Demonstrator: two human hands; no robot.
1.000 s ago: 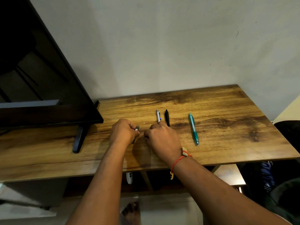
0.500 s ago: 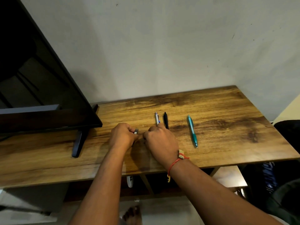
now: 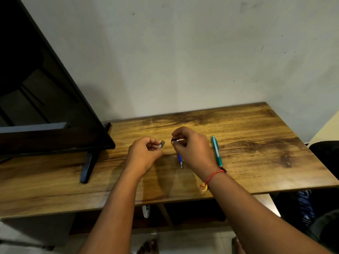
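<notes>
Cap [image 3: 161, 144] in curled left hand [image 3: 143, 154], pen piece [image 3: 177, 140] in right hand [image 3: 194, 149]

You find no text, label, brand or number here that can be read. The white plastic object [image 3: 146, 210] below the wooden table's [image 3: 256, 162] front edge bears a dark mark too small to make out. The dark blue cloth [image 3: 304, 204] at right shows pale lettering, but it is too blurred to read.

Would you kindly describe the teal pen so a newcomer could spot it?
On the wooden desk by the wall, look right of the right hand. The teal pen lies flat there; the neighbouring pen by that hand has a blue grip.
</notes>
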